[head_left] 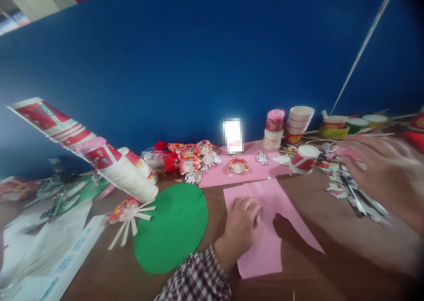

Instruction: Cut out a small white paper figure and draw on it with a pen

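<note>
My left hand [243,223], in a checked sleeve [200,276], rests on a cut sheet of pink paper [260,257]. Its fingers are curled and close together, holding the sheet against the table; the thumb is hidden. A curved notch runs into the sheet's right side, leaving a long pointed strip. At the right, my right hand [387,173] is smeared by motion above paper scraps [338,190] and a slim metallic tool [354,195]. Something pink shows by its fingertips, too blurred to name. Left of my left hand lies a green paper oval [172,230].
Stacked paper cups [122,173] lean at the left, near a paper figure with white strips [129,215]. Behind, a pink sheet [215,175] bears a beaded ring [237,165]. More cups [300,120] and a single cup [304,159] stand right, before a blue partition [198,62].
</note>
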Available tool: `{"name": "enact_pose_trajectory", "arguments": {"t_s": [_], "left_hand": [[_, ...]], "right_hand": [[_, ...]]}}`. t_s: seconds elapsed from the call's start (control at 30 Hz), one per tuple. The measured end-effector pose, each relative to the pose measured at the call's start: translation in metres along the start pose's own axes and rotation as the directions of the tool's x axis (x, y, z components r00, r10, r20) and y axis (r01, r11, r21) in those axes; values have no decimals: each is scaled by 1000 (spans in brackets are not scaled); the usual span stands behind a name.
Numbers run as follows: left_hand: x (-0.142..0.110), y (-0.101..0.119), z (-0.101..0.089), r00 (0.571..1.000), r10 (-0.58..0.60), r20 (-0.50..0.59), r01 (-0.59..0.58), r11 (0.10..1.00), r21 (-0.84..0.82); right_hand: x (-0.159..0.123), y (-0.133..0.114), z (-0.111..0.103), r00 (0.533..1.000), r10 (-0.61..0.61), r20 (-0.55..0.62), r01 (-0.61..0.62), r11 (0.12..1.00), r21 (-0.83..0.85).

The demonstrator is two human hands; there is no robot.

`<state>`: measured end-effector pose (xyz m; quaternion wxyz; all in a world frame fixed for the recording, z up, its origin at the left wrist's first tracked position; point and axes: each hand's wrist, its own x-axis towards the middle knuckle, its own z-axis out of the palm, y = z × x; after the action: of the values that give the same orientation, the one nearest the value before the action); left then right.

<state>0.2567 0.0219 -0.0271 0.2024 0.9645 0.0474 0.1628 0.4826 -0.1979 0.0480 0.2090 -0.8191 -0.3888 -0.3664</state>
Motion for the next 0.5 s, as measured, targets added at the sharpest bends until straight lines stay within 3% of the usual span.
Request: {"name": "enact_pose_trajectory", "arguments": {"t_s": [0.07,0.1,0.17,0.2,0.27,0.33,0.4,0.5], "left_hand": [[0,0,0,1000,-1,-1,1,1000,9],[0,0,0,1000,-1,-2,1,1000,11],[0,0,1,1000,3,2,-3,1000,17],[0,0,1,1000,4,4,-4,1000,22],[0,-1,1,1000,-7,10,7,999,42],[0,-1,1,1000,-22,16,21,998,59],[0,-2,0,999,-33,14,32,997,72],[0,-3,-2,998,-62,25,59,993,106]], "right_hand": [[2,-12,8,999,-32,2,32,999,-5],[0,-23,13,994,-83,-66,86,996,30],[-12,-52,23,977,-207,51,192,958,213],[-19,-68,28,940,-303,158,246,921,301],[-34,-96,37,819,-464,336,302,848,435],[-46,-117,43,751,-454,479,229,860,456],[-52,-127,45,703,-441,559,178,869,461],[-46,-132,43,667,-449,594,176,870,460]]}}
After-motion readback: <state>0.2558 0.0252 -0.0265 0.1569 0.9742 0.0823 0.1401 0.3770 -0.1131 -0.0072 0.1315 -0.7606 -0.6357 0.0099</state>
